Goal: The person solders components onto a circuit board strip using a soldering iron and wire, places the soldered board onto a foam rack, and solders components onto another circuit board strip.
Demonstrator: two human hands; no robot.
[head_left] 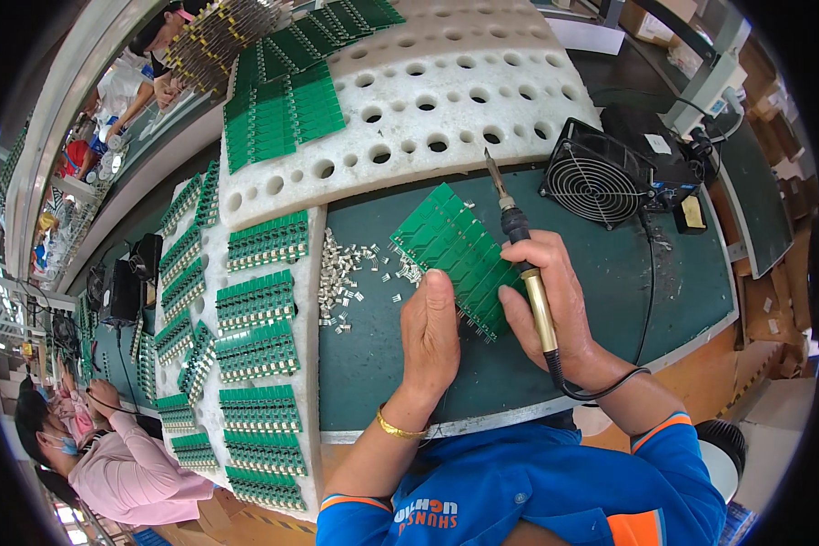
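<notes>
Tilted above the green mat is a green circuit board panel (pixel 460 246), with pins showing along its lower edge. My left hand (pixel 430 332) grips the panel at its lower left edge, thumb up and the other fingers mostly hidden. My right hand (pixel 555 296) is closed around a soldering iron (pixel 539 305) with a gold-coloured handle, its tip pointing up and away from the panel. The right thumb and fingertips also touch the panel's right edge. Small white connectors (pixel 338 278) lie scattered left of the panel, some partly behind it.
A foam sheet (pixel 446 100) with holes carries green panels (pixel 282 114) at the back. Another foam board (pixel 314 364) on the left bears several populated panels (pixel 259 350). At right stand a black fan (pixel 596 177) and the iron's cable (pixel 651 282). A person in pink (pixel 136 464) sits at left.
</notes>
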